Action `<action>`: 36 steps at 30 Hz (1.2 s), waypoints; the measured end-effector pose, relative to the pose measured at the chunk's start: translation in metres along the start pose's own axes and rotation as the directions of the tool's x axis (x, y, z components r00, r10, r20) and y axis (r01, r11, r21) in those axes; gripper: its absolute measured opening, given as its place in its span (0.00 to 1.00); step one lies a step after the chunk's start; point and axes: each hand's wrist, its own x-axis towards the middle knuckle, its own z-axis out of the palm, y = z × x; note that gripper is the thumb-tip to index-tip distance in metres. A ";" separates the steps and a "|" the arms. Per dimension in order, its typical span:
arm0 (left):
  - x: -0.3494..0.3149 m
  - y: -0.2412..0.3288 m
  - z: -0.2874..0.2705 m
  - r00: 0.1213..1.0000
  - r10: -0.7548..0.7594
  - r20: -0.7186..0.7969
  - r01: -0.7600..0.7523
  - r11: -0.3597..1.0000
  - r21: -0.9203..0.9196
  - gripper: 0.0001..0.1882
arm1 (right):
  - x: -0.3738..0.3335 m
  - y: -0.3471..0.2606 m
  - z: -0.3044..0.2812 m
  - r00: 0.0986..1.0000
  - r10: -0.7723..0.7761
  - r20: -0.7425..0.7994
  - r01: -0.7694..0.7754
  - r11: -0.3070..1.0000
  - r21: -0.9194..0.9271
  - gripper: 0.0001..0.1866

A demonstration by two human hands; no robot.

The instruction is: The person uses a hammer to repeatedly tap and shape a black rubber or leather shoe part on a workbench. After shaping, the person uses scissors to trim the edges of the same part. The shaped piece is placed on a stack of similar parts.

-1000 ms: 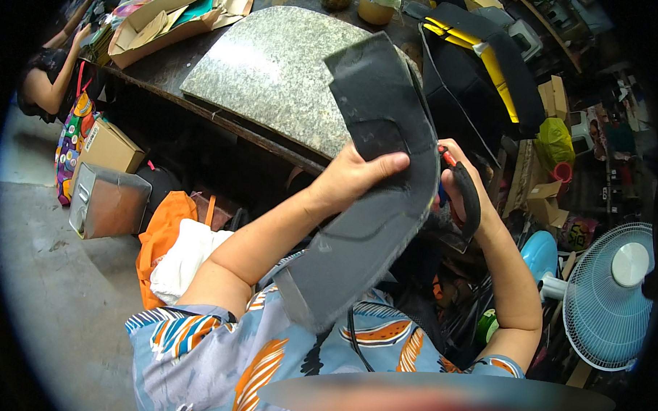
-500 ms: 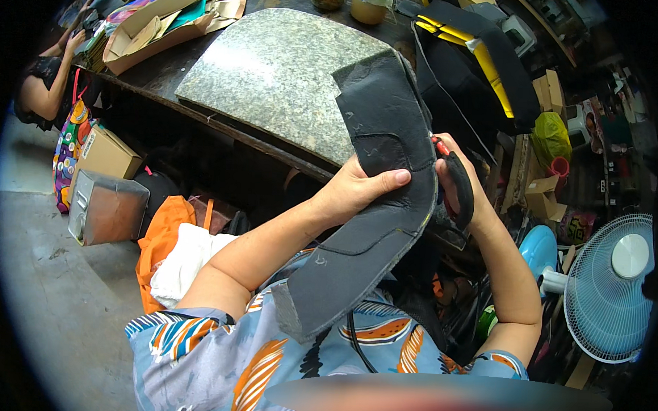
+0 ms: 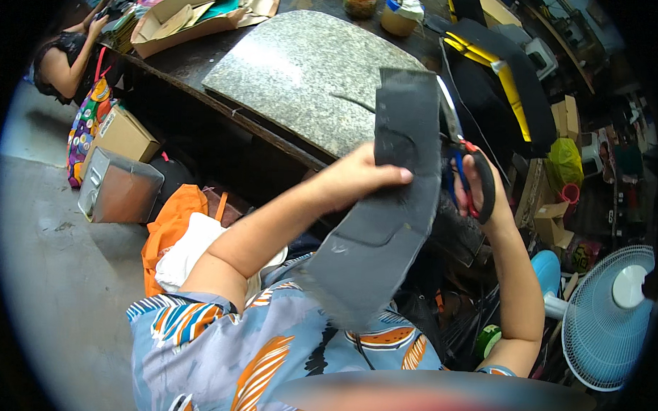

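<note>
My left hand (image 3: 366, 176) grips a long, bent black piece of leather-like material (image 3: 407, 136) by its left edge, the thumb lying across its face. Curved stitched or creased lines run over the piece, and its lower end is smeared by motion. Inside the handles of a pair of scissors (image 3: 474, 171), red and black, are the fingers of my right hand (image 3: 483, 188). The blades point up along the right edge of the piece, partly hidden behind it. A thin dark strip (image 3: 354, 101) sticks out from the piece's left side over the stone slab (image 3: 282, 81).
The slab lies on a dark workbench (image 3: 170, 73) with a cardboard tray of scraps (image 3: 194, 23) and two jars (image 3: 402, 16). Black-and-yellow padded pieces (image 3: 500, 74) are at right, above a fan (image 3: 608, 309). Another person (image 3: 62, 62) is at far left.
The scissors have opened and swung outward, their blades now showing beside the piece's right edge. The black piece has turned more upright. The whole view has shifted slightly.
</note>
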 end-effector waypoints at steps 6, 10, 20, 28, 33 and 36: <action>0.028 0.113 -0.091 0.546 0.837 -0.019 0.390 -0.235 0.891 0.23 | -0.022 -0.002 -0.028 0.972 -0.155 -0.179 0.153 0.988 -0.026 0.27; 0.071 0.134 -0.121 0.367 0.884 0.290 0.707 -0.468 0.531 0.23 | -0.035 -0.002 -0.039 0.948 -0.193 -0.255 0.186 0.981 -0.049 0.29; 0.131 0.051 -0.182 0.904 0.421 0.081 0.145 -0.478 0.866 0.40 | -0.063 0.006 -0.048 0.932 -0.143 -0.333 0.127 0.989 -0.070 0.30; 0.140 0.029 -0.026 0.563 0.477 0.675 -0.315 -0.630 0.709 0.41 | -0.066 0.000 -0.044 0.922 -0.106 -0.372 0.077 0.993 -0.092 0.29; 0.153 0.016 0.004 0.761 0.390 0.519 -0.178 -0.643 0.745 0.17 | -0.073 0.000 -0.044 0.919 -0.126 -0.375 0.114 0.992 -0.054 0.25; 0.139 0.031 -0.014 0.568 0.525 0.634 -0.409 -0.488 0.771 0.12 | -0.082 0.002 -0.049 0.896 -0.157 -0.415 0.154 0.987 -0.040 0.23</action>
